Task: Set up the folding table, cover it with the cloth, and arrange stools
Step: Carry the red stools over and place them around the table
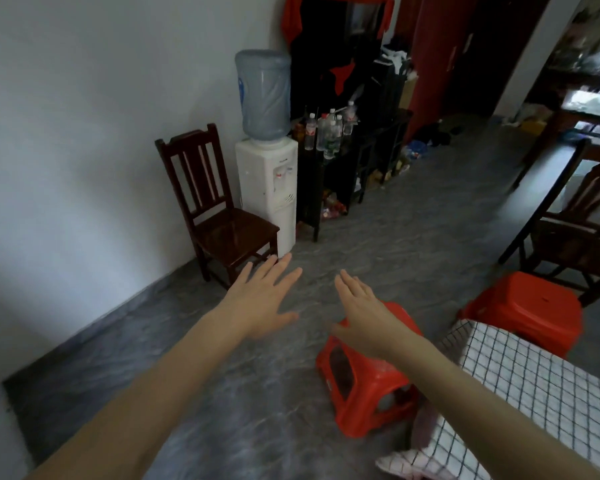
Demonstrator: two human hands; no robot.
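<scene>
Both of your arms reach forward over a grey stone-patterned floor (413,237). Your left hand (262,299) is spread flat and empty, palm down, touching nothing. Your right hand (364,310) is also open and empty, fingers together, hovering just above the near red plastic stool (364,382); whether it touches the seat cannot be told. That stool stands directly under your right hand and wrist, close against the corner of the counter, which lies to the right of your right arm and is already covered by the white checked cloth (520,389). A second red stool (530,310) stands beyond the cloth corner, farther right of your right hand and well apart from the first. The main risk is the cloth: its edge hangs low beside the near stool, so dragging or lifting the stool could likely catch the fabric and pull it askew or off the counter. The stool looks light, and pushing it from one edge with an open hand may tip or skid it on the smooth floor. Ahead of your left hand stands a dark wooden chair (219,209), with a white water dispenser (269,188) just beyond it; a wide swing of the stool that way could knock them. Another dark chair (575,220) sits behind the far stool, leaving little room there.
</scene>
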